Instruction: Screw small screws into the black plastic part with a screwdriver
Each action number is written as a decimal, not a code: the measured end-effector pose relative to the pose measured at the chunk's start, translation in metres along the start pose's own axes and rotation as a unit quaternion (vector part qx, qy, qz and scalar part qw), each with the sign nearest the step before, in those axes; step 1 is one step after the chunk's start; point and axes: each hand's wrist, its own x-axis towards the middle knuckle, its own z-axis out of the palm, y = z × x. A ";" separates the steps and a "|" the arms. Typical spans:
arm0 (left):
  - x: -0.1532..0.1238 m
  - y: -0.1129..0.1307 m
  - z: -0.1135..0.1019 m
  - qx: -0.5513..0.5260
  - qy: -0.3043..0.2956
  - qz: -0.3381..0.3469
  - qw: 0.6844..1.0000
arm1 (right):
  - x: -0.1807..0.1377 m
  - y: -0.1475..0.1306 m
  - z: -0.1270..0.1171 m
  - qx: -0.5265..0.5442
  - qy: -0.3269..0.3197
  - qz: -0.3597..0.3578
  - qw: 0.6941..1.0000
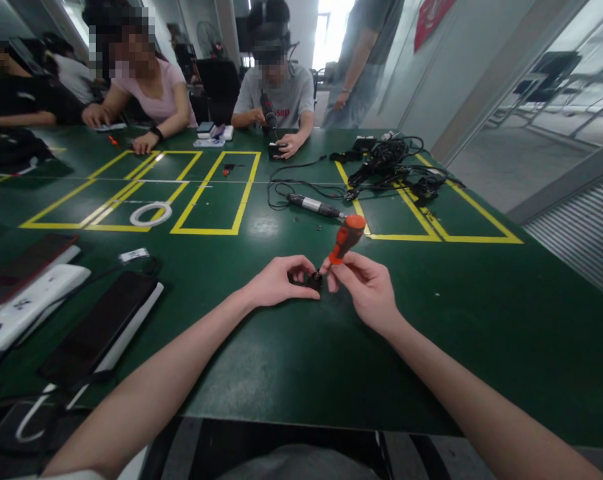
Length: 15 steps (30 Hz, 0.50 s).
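Near the middle of the green table [251, 353], my left hand [276, 283] grips a small black part [315, 280] between thumb and fingers. Its exact kind is too small to tell. My right hand [374, 290] is closed around the lower end of a screwdriver [350, 233] with an orange and dark handle. The screwdriver leans, handle up and to the right, and its lower end is beside the black part. Whether the tip touches the part I cannot tell.
Beyond my hands lies a grey and black electric screwdriver [314, 205] with a cable. A cable heap [389, 160] is at the back right, a white ring [151, 214] at left. Phones [99, 327] and a power strip [36, 303] sit near left. Co-workers sit across; one holds a power tool [268, 110].
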 end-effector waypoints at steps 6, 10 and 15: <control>0.000 0.002 0.000 0.010 -0.004 -0.004 1.000 | 0.000 0.000 0.001 0.015 0.018 0.014 1.000; 0.000 0.000 0.000 -0.001 -0.010 -0.004 1.000 | 0.001 -0.002 0.001 -0.012 0.012 0.012 1.000; 0.001 0.000 -0.001 -0.007 -0.014 0.008 1.000 | 0.002 -0.001 0.001 0.001 0.008 0.004 1.000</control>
